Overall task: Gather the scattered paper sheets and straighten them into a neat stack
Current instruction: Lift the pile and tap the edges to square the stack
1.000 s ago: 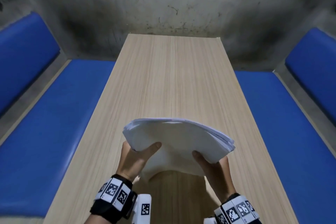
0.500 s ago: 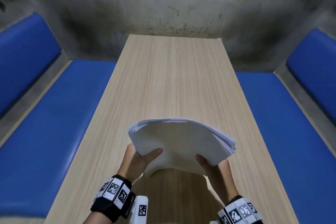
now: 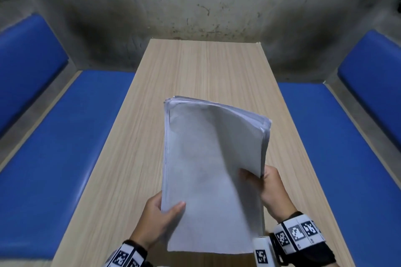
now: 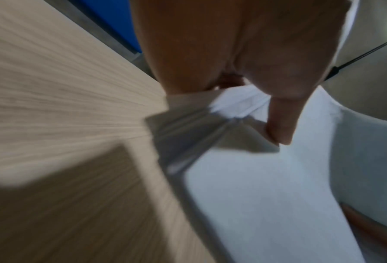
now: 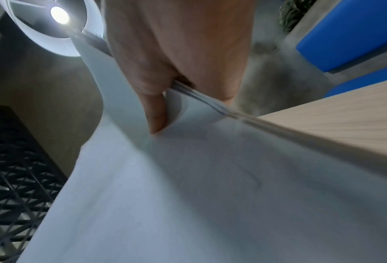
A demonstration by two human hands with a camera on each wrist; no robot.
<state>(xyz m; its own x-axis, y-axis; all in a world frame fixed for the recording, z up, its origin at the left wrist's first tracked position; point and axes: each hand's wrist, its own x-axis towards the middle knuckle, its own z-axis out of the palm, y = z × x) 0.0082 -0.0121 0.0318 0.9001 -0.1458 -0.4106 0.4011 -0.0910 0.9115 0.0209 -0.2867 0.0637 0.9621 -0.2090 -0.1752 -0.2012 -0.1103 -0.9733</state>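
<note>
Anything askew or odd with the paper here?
Yes: the paper stack, held above the table by the left hand and right hand, is uneven; sheet edges fan out at its far right corner.

Paper sheets [image 3: 213, 171]: thin white paper, matt, slightly creased and soft at the edges. Table [image 3: 201, 67]: pale wood-grain top, smooth, low sheen. Bench cushions [image 3: 65, 136]: blue, smooth, faintly glossy covering. Wall [image 3: 195, 0]: bare grey concrete, rough and stained.

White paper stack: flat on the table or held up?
Held up: white paper stack tilts above the wooden table, left hand and right hand gripping its side edges.
</note>
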